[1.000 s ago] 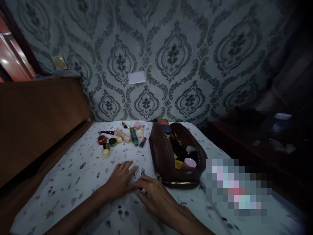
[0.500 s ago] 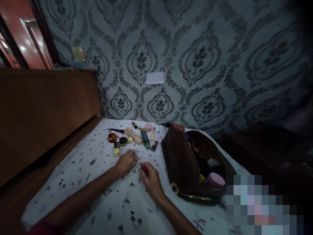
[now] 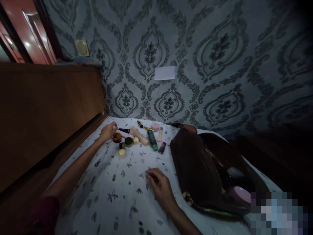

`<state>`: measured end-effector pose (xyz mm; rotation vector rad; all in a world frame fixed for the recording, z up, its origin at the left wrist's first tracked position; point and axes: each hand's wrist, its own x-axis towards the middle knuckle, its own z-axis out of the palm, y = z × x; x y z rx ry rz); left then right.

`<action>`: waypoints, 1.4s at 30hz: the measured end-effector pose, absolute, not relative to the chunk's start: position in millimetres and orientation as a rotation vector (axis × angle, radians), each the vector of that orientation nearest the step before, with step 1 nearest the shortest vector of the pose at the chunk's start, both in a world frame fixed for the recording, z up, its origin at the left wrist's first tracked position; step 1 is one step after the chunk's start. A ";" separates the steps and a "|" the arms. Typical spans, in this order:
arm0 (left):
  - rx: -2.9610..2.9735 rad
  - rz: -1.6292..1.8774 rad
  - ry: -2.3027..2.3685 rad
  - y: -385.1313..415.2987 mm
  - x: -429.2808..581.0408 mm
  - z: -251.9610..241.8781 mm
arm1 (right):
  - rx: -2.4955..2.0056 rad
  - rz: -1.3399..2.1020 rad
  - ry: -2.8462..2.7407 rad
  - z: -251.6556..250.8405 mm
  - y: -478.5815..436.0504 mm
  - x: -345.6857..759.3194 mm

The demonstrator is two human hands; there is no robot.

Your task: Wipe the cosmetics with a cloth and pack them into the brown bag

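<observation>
My left hand is at the left end of a loose group of cosmetics, its bent fingers drawn together at the ends of a black tube and a pink tube. What lies between its fingertips is hidden. Just below it is an amber jar. My right hand rests over the printed sheet, loosely curled, with thumb and forefinger apart and nothing in it. Near the group's middle lie a dark-lidded jar, a beige tube and a green bottle.
A brown bag gapes wide at the right, with a pink round container inside. A cream-lidded jar and a small dark red bottle lie nearer me. A wooden panel borders the left; patterned wall rises behind.
My left hand has moved forward and left, from beside my right hand to the tube ends. My right hand stays low, now a little apart. The view has shifted slightly.
</observation>
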<state>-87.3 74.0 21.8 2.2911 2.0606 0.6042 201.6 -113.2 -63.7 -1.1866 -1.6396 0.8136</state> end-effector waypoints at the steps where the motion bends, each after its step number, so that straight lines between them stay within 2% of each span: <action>1: 2.269 0.549 2.096 89.0 -93.7 22.4 | -1.188 0.814 -1.644 -63.0 -113.4 201.6; 11: 2.281 -0.065 1.877 189.5 -94.6 7.6 | -1.171 0.814 -1.676 -61.2 -112.7 203.2; 21: 2.307 -0.346 1.579 213.0 -92.9 10.0 | -1.178 0.805 -1.687 -61.0 -113.3 203.2; 27: 2.401 -0.264 1.651 195.8 -82.9 14.2 | -1.181 0.767 -1.687 -61.9 -114.5 203.2; 34: 2.565 0.178 1.751 149.7 -76.1 46.9 | -1.176 0.718 -1.703 -67.2 -113.0 203.0; 37: 2.629 0.270 1.641 111.2 -65.4 55.9 | -1.191 0.745 -1.693 -67.7 -114.5 202.8; 42: 2.753 0.195 1.202 9.5 -32.1 43.7 | -1.229 0.785 -1.525 -65.6 -119.5 199.9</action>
